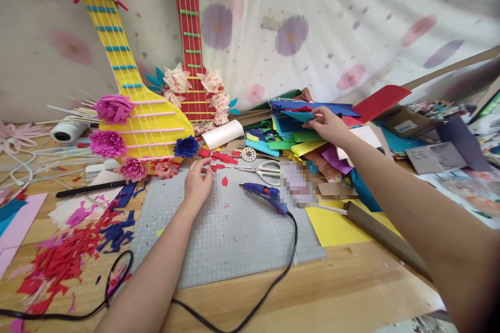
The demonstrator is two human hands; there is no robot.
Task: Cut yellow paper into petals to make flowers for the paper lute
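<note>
My right hand [327,126] reaches into a pile of folded coloured paper, its fingertips closed on the edge of a teal sheet [299,115]. My left hand [198,186] is over the back of the grey cutting mat [219,239], fingers bent and drawn together beside small cut red paper pieces [224,157]. Whether anything is between those fingers is hidden. Right of the left hand lie white-handled scissors [269,171] and a blue glue gun [265,195], its black cord running to the front. A single red petal [224,181] rests on the mat.
A yellow paper guitar [156,114] with paper flowers leans at the left, with a red one [191,80] behind it. Red paper scraps [62,257] litter the left side. A white roll [222,134], a yellow sheet [332,231] and a brown roll [386,237] lie around the mat.
</note>
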